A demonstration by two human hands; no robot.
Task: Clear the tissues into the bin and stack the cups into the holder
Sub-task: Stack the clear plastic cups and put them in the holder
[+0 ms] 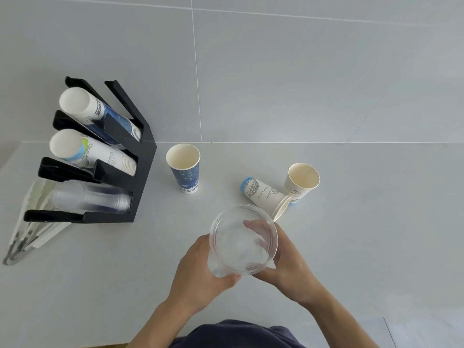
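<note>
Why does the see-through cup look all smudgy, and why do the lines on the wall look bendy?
Head view: the clear cup is transparent and slightly blurred, so both hands show through it; the wide-angle lens bows the wall tile seams; the light is soft, with faint shadows under the blue cup.

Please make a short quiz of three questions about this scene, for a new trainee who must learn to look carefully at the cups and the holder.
1. True or false: the white paper cup with the blue base stands upright on the table.
2. What do the left hand and the right hand hold between them?
A. a tissue
B. a clear plastic cup
C. a blue paper cup
3. Fill in: the nearest slot of the black holder contains a stack of ____ cups.

Key
1. False; it lies on its side, beside the upright white cup.
2. B, the clear plastic cup.
3. Clear plastic; see the clear stack.
</note>
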